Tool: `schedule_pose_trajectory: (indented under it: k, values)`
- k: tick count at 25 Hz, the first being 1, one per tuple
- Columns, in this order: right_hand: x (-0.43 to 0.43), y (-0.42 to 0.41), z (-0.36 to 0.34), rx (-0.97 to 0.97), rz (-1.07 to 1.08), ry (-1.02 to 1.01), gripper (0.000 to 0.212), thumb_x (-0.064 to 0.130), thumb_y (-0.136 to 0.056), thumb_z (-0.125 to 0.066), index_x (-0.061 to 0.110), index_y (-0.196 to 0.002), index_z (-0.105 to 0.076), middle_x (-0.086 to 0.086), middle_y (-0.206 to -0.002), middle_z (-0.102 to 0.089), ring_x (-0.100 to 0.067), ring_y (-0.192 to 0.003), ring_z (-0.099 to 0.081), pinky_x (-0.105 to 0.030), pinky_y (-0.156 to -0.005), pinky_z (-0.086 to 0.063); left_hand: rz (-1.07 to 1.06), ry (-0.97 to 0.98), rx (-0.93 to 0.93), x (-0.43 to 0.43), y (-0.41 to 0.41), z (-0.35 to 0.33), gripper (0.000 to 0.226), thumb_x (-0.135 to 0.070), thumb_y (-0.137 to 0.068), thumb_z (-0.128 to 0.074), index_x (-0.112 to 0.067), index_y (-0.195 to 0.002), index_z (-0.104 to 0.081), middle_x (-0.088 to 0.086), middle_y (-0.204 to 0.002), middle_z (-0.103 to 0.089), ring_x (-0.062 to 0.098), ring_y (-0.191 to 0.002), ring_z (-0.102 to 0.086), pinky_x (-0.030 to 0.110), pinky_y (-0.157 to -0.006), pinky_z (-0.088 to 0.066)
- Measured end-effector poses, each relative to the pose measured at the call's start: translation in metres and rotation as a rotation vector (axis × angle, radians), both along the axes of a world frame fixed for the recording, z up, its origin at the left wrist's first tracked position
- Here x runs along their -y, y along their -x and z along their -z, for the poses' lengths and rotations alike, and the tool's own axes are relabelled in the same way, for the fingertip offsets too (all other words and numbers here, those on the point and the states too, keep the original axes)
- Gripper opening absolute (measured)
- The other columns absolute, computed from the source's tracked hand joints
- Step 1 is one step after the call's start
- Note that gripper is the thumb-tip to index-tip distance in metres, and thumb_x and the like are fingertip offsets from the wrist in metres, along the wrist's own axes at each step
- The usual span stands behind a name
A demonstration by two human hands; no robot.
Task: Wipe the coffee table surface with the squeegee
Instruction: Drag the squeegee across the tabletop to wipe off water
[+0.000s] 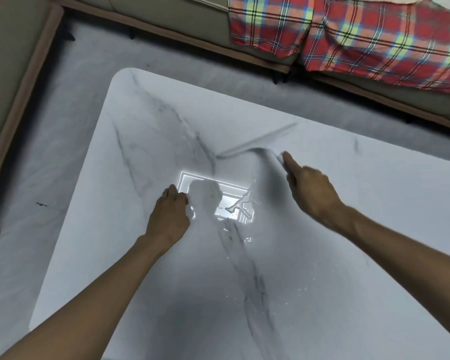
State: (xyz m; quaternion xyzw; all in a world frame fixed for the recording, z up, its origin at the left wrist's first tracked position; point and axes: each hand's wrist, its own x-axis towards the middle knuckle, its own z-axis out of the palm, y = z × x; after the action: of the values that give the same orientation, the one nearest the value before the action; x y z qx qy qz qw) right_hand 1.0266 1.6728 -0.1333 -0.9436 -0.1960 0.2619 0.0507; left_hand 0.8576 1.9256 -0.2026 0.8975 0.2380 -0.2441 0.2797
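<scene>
The white marble coffee table [348, 229] fills the middle of the head view. A wet patch [240, 207] near its centre reflects a ceiling light, and small droplets [300, 289] lie nearer to me. My right hand [309, 190] grips the handle of the squeegee [260, 146], index finger stretched along it. The squeegee is motion-blurred; its grey blade stretches up and to the right just beyond the wet patch. My left hand [169, 211] rests on the table left of the wet patch, fingers curled under, holding nothing.
A beige sofa [166, 11] runs along the far side, with a red plaid blanket [348, 35] draped over it. Another sofa section [8, 74] stands at the left. Grey floor [63, 139] surrounds the table's rounded far-left corner.
</scene>
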Motion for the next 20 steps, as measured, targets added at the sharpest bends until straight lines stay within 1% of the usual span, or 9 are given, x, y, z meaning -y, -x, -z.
schedule_pose_trajectory:
  k: [2, 4, 6, 7, 9, 11, 16, 18, 20]
  values:
    - [0.032, 0.036, -0.014, -0.061, -0.024, 0.057, 0.053, 0.024, -0.100, -0.034, 0.035, -0.149, -0.018, -0.013, -0.085, -0.058, -0.037, -0.076, -0.056, -0.037, -0.066, -0.044, 0.001, 0.008, 0.020, 0.012, -0.005, -0.001, 0.033, 0.005, -0.079, -0.042, -0.006, -0.109, -0.053, 0.010, -0.124, -0.040, 0.031, -0.112, -0.045, 0.039, -0.081, -0.046]
    - [0.054, 0.056, -0.028, -0.114, -0.029, 0.106, 0.051, 0.027, -0.100, -0.034, 0.037, -0.148, -0.018, -0.006, -0.077, -0.053, -0.031, -0.067, -0.052, -0.035, -0.062, -0.044, 0.027, 0.031, 0.004, 0.025, -0.009, 0.000, 0.036, 0.006, -0.080, -0.040, -0.006, -0.112, -0.052, 0.014, -0.133, -0.036, 0.034, -0.123, -0.040, 0.040, -0.093, -0.043]
    - [0.065, 0.051, -0.037, -0.128, -0.007, 0.105, 0.048, 0.029, -0.100, -0.034, 0.035, -0.147, -0.024, -0.007, -0.078, -0.059, -0.033, -0.069, -0.055, -0.037, -0.066, -0.049, 0.043, 0.040, -0.069, 0.031, -0.010, 0.002, 0.039, 0.005, -0.085, -0.038, -0.005, -0.122, -0.048, 0.021, -0.155, -0.016, 0.036, -0.144, -0.017, 0.041, -0.115, -0.026]
    - [0.066, 0.040, -0.039, -0.102, 0.013, 0.080, 0.048, 0.030, -0.100, -0.036, 0.032, -0.147, -0.025, -0.011, -0.085, -0.064, -0.037, -0.075, -0.059, -0.039, -0.070, -0.050, 0.052, 0.032, -0.098, 0.032, -0.010, 0.003, 0.041, 0.003, -0.087, -0.037, -0.005, -0.127, -0.046, 0.023, -0.159, -0.004, 0.035, -0.148, -0.005, 0.040, -0.120, -0.016]
    - [0.057, 0.007, -0.036, 0.001, 0.053, 0.019, 0.049, 0.028, -0.100, -0.040, 0.024, -0.148, -0.028, -0.022, -0.105, -0.066, -0.044, -0.092, -0.062, -0.044, -0.079, -0.047, 0.072, 0.019, -0.126, 0.033, -0.014, 0.004, 0.044, 0.001, -0.088, -0.037, -0.005, -0.131, -0.042, 0.026, -0.159, 0.005, 0.035, -0.149, 0.005, 0.039, -0.122, -0.006]
    - [0.036, -0.036, -0.027, 0.043, 0.125, -0.004, 0.045, 0.024, -0.100, -0.039, 0.018, -0.145, -0.032, -0.026, -0.114, -0.063, -0.049, -0.099, -0.058, -0.047, -0.083, -0.044, 0.080, 0.023, -0.146, 0.034, -0.018, 0.005, 0.045, -0.001, -0.087, -0.038, -0.005, -0.132, -0.040, 0.029, -0.158, 0.006, 0.037, -0.149, 0.007, 0.040, -0.122, -0.004]
    - [-0.007, -0.092, 0.002, -0.055, 0.394, -0.033, 0.015, 0.019, -0.098, -0.030, 0.017, -0.110, -0.040, -0.021, -0.100, -0.055, -0.037, -0.088, -0.053, -0.045, -0.079, -0.046, 0.072, 0.047, -0.158, 0.035, -0.020, 0.010, 0.042, -0.001, -0.084, -0.040, -0.004, -0.126, -0.042, 0.032, -0.156, 0.006, 0.041, -0.148, 0.007, 0.041, -0.121, -0.008]
    - [-0.005, -0.075, 0.011, -0.042, 0.386, -0.012, 0.029, 0.020, -0.099, -0.032, 0.017, -0.127, -0.037, -0.023, -0.103, -0.057, -0.041, -0.095, -0.053, -0.049, -0.081, -0.048, 0.078, 0.052, -0.150, 0.034, -0.019, 0.012, 0.042, -0.002, -0.083, -0.041, -0.004, -0.125, -0.043, 0.032, -0.156, 0.005, 0.041, -0.148, 0.006, 0.041, -0.121, -0.010]
    - [0.009, -0.044, 0.010, 0.014, 0.307, 0.008, 0.047, 0.020, -0.100, -0.034, 0.018, -0.145, -0.024, -0.027, -0.108, -0.060, -0.046, -0.099, -0.054, -0.047, -0.079, -0.046, 0.092, 0.055, -0.141, 0.033, -0.018, 0.013, 0.041, -0.003, -0.083, -0.042, -0.005, -0.124, -0.043, 0.032, -0.156, 0.005, 0.041, -0.148, 0.006, 0.041, -0.121, -0.010]
